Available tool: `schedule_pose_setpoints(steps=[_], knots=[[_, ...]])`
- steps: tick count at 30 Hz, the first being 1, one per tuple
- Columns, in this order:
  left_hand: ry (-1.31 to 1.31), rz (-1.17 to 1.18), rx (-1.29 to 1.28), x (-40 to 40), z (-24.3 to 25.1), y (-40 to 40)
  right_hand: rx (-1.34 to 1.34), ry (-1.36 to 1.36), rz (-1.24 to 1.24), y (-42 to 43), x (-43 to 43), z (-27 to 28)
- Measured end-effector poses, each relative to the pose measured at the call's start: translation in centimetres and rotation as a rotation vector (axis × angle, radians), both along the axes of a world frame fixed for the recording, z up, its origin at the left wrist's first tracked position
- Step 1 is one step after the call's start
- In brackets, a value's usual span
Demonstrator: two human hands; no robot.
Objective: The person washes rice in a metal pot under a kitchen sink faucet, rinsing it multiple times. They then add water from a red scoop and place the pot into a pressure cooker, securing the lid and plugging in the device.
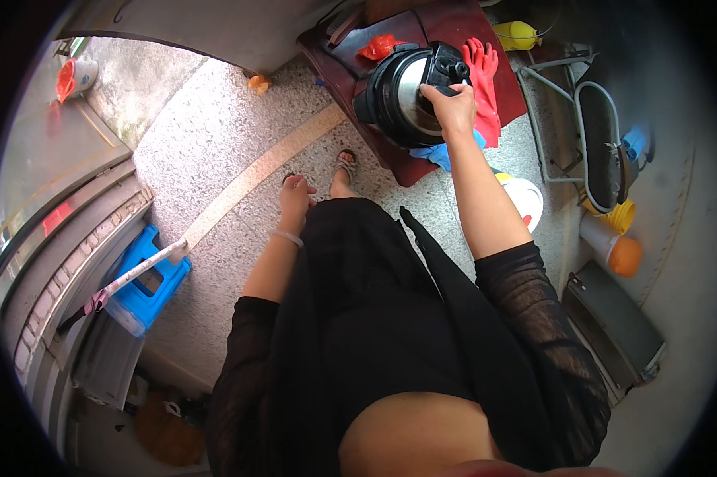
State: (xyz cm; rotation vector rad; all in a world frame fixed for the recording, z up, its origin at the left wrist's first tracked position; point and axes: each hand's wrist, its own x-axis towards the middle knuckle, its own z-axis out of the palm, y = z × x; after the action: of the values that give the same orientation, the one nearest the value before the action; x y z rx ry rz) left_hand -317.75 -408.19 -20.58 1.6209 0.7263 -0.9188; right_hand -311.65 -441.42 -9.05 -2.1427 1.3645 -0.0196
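My right hand (455,108) is on a black and silver electric pressure cooker (415,89), its thumb on the metal side and its fingers curled at a black handle part. The cooker is on a dark red padded surface (337,74). Red rubber gloves (483,89) lie beside it, a red plastic bag (379,46) behind it, and a blue cloth (439,156) near its front. Hanging apart from these at the left, my left hand (297,194) has its fingers loosely curled; whether it holds anything is unclear.
A blue plastic stool (149,280) stands at left by a pole (146,265). At right are a metal-framed chair (552,119), a yellow container (619,216) and a dark box-like piece (618,328). A round white lid or container (524,200) is on the speckled floor.
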Motion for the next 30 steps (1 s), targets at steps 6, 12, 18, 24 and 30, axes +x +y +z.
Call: schedule_pose_setpoints(steps=[6,12,18,24,30], knots=[[-0.036,0.056,-0.048,2.2,1.0,-0.7,0.043,0.274,0.128,1.2,1.3,-0.5],[-0.038,0.06,-0.034,2.4,1.9,1.3,-0.226,0.126,0.269,1.6,0.1,-1.8],[-0.028,0.011,0.084,0.8,0.7,3.5,-0.384,-0.026,0.423,1.0,-0.6,-3.7],[-0.077,-0.055,0.097,-0.4,-0.9,4.4,-0.424,-0.2,0.84,-1.8,-1.5,-3.2],[-0.136,-0.257,0.184,0.6,-2.4,3.3,-0.354,-0.159,0.861,-1.8,-1.5,-2.6]])
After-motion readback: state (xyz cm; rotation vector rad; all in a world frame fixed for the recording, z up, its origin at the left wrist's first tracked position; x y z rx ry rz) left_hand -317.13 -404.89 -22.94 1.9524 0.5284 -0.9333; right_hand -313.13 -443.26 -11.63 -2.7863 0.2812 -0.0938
